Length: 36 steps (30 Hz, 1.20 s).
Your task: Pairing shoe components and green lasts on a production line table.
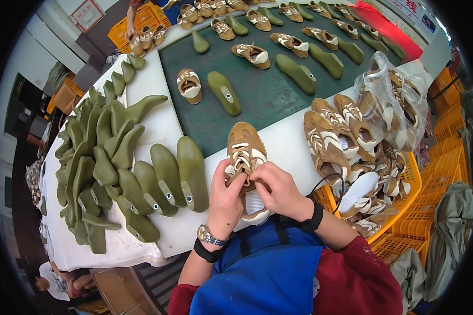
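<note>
Far beyond the hands to the left, a red-bordered notice carries red writing too small to make out. Nearer, left of the hands, lies a heap of olive-green lasts; those closest have pale patches with a round dark dot. The left hand comes up from below, wrist in a metal watch and black band, thumb and forefinger pinched at the laces. Between the hands, at the near edge of the white bench, is the tan shoe: toe pointing away, suede-like round toe cap, cream laces criss-crossed, cream panels along the side, opening toward the body with a pale ribbed lining. Straight beyond it, more shoes and lasts stand on a green mat. The right hand, close beside the left, angles inward, fingers bent and closed at the same lacing; which strand each grips is hidden. Right of it sit three similar shoes, then a yellow-orange crate of others; far beyond, a white sign bears red lettering
</note>
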Tool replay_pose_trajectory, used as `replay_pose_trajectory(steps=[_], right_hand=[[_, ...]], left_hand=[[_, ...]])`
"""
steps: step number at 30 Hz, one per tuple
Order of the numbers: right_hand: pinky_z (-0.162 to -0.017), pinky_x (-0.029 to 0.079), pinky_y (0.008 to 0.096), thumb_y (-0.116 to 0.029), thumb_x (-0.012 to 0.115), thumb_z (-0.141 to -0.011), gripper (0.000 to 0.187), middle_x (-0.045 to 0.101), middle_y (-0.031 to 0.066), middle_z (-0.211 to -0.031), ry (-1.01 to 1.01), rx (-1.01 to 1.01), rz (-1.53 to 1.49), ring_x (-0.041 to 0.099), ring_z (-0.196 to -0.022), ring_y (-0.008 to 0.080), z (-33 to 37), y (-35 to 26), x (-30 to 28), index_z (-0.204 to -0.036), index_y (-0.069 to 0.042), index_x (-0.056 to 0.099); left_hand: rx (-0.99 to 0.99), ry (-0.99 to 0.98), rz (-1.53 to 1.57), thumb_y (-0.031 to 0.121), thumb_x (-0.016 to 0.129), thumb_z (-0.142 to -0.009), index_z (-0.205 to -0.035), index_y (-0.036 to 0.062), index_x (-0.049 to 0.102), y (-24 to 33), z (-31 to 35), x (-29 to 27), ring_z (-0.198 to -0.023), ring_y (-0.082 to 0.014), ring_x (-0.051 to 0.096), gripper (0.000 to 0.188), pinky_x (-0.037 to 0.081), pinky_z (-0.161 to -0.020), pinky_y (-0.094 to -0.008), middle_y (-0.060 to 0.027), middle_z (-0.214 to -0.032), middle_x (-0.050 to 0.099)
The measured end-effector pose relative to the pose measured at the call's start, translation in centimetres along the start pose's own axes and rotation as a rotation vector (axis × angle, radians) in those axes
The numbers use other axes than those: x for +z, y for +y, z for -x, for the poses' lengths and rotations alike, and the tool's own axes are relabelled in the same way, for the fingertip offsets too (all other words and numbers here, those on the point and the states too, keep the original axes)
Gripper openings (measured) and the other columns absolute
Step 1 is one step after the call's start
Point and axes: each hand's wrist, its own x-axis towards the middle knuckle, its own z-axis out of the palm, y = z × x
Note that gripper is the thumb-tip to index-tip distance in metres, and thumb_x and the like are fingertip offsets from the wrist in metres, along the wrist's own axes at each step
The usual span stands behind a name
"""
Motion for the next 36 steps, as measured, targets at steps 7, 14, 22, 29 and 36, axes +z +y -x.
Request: replay_pose_trajectory(steps=[7, 14, 22, 29, 36], right_hand=[[-0.055, 0.048, 0.0266, 0.002, 0.057, -0.077, 0.018, 0.056, 0.0063, -0.072, 0.234, 0.389, -0.277, 0.057, -0.06, 0.0144, -0.1, 2.0, -0.5, -0.092, -0.003, 0.048], [-0.07, 0.05, 0.0347, -0.005, 0.061, -0.078, 0.027, 0.059, 0.0098, -0.088, -0.118, 0.233, -0.191, 0.061, -0.078, 0.0269, 0.0, 0.5, -2.2, -0.103, -0.006, 0.054], [-0.08, 0.047, 0.0397, -0.013, 0.069, -0.072, 0.047, 0.059, 0.0117, -0.095, 0.103, 0.446, 0.863, 0.056, -0.093, 0.0327, 7.1, 3.9, -13.3, -0.116, -0.009, 0.053], [-0.066, 0.048, 0.0436, -0.007, 0.061, -0.077, 0.044, 0.063, 0.0157, -0.079, 0.042, 0.683, 0.444, 0.062, -0.071, 0.0364, 6.3, 6.8, -12.0, -0.119, -0.01, 0.048], [-0.062, 0.05, 0.0394, -0.007, 0.061, -0.078, 0.047, 0.065, 0.0184, -0.081, 0.038, 0.411, 0.181, 0.063, -0.068, 0.0355, 3.3, 2.4, -3.6, -0.123, -0.009, 0.047]], left_hand=[[0.177, -0.078, 0.151, -0.014, 0.051, -0.07, -0.078, 0.0007, 0.059, 0.6, 1.3, -1.7, -0.094, -0.029, 0.053, 0.018, 0.046, -0.081, -0.0334, -0.0155, -0.113, 0.052], [-0.03, 0.047, 0.141, -0.012, 0.048, -0.073, -0.084, -0.0005, 0.058, -1.5, 2.1, -0.1, -0.096, -0.0334, 0.055, 0.019, 0.046, -0.083, -0.0376, -0.0181, -0.115, 0.052], [0.038, -0.031, -0.129, -0.011, 0.047, -0.078, -0.106, 0.0004, 0.051, -5.8, 2.0, 3.1, -0.104, -0.0403, 0.051, 0.03, 0.043, -0.089, -0.0431, -0.0227, -0.118, 0.05], [0.061, -0.016, -0.227, -0.004, 0.058, -0.073, -0.113, 0.0011, 0.053, -4.5, 1.5, 1.2, -0.11, -0.0382, 0.05, 0.04, 0.041, -0.095, -0.0415, -0.0194, -0.119, 0.052], [0.045, 0.038, -0.135, 0.007, 0.07, -0.072, -0.126, 0.0008, 0.043, 2.0, -1.1, 1.4, -0.112, -0.0395, 0.049, 0.061, 0.044, -0.091, -0.0417, -0.0218, -0.123, 0.048]])
